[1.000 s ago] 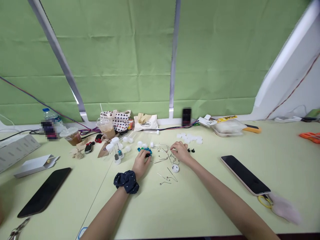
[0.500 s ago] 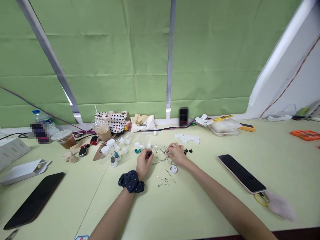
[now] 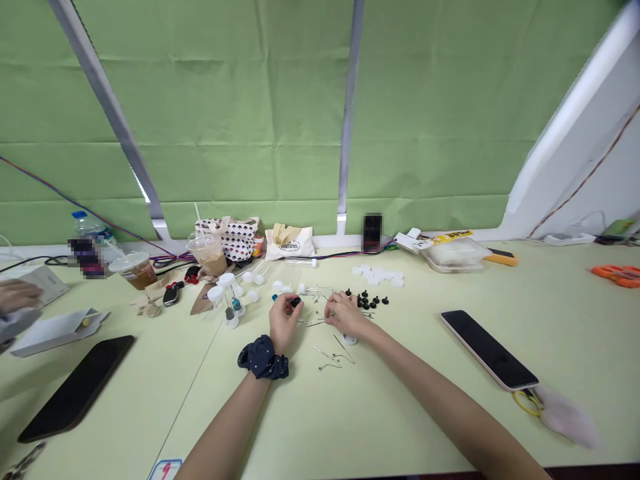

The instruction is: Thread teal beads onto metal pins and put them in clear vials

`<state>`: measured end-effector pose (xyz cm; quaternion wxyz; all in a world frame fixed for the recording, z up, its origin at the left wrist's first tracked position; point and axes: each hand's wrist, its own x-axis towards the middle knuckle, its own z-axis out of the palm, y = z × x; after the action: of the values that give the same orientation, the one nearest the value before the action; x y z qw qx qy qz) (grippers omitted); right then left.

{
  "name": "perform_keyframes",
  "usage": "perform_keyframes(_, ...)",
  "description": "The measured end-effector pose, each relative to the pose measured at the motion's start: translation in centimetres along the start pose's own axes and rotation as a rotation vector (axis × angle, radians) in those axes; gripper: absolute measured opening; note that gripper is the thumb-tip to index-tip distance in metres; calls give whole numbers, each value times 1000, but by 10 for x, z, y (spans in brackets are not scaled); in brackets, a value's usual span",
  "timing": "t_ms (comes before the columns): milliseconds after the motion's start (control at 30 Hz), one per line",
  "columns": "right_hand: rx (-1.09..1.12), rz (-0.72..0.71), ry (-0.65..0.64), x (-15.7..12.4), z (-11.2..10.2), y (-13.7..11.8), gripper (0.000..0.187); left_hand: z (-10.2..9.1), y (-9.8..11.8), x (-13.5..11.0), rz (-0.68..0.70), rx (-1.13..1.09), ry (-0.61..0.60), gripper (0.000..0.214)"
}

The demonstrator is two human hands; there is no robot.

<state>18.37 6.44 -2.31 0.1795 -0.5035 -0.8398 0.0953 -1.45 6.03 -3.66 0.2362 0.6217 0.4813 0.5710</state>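
My left hand [image 3: 283, 325], a dark scrunchie [image 3: 263, 357] on its wrist, pinches a small black piece [image 3: 296, 302]. My right hand [image 3: 345, 314] is lowered over thin metal rods [image 3: 315, 324], its fingers bent together; what lies between the fingertips is too small to make out. Under its palm edge shows part of a round white piece [image 3: 349, 339]. Several small black knob-like parts [image 3: 370, 303] lie just beyond it. Closer to me are a few bent metal wires [image 3: 340, 360]. White caps [image 3: 286, 289] lie behind my left hand.
White-capped clear tubes [image 3: 231, 313] stand left of my hands, near drink cups [image 3: 207, 252]. White discs [image 3: 377, 275] lie farther back. Phones lie right [image 3: 487, 348] and left [image 3: 77, 387]. Another person's hand [image 3: 20, 295] rests by a white box [image 3: 50, 285] at far left.
My right hand has shifted slightly left and down, now partly covering the round white piece and uncovering more black parts. Another person's hand has come in at the left edge.
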Motion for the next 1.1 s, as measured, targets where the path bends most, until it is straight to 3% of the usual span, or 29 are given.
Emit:
perform_keyframes(167, 25, 63, -95, 3, 1, -3, 7, -1, 3, -2, -31, -6, -33, 25)
perform_keyframes(267, 71, 67, -88, 2, -2, -3, 7, -1, 3, -2, -36, -27, -59, 26)
perform_keyframes(367, 169, 66, -12, 1, -9, -1, 6, 0, 2, -3, -28, -17, -101, 26)
perform_keyframes(533, 386, 101, 235, -1, -22, 6, 5, 0, 5, -4, -14, 3, -148, 25)
perform_keyframes(600, 420, 87, 265, -1, -23, 7, 5, 0, 8, -4, -9, -5, -163, 25)
perform_keyframes(867, 346, 73, 248, -2, -17, 5, 4, 1, 12, -7, 29, -44, -192, 25)
perform_keyframes(1100, 280, 27, 240, -3, -25, 4, 6, 0, 13, -7, 8, -9, -254, 25)
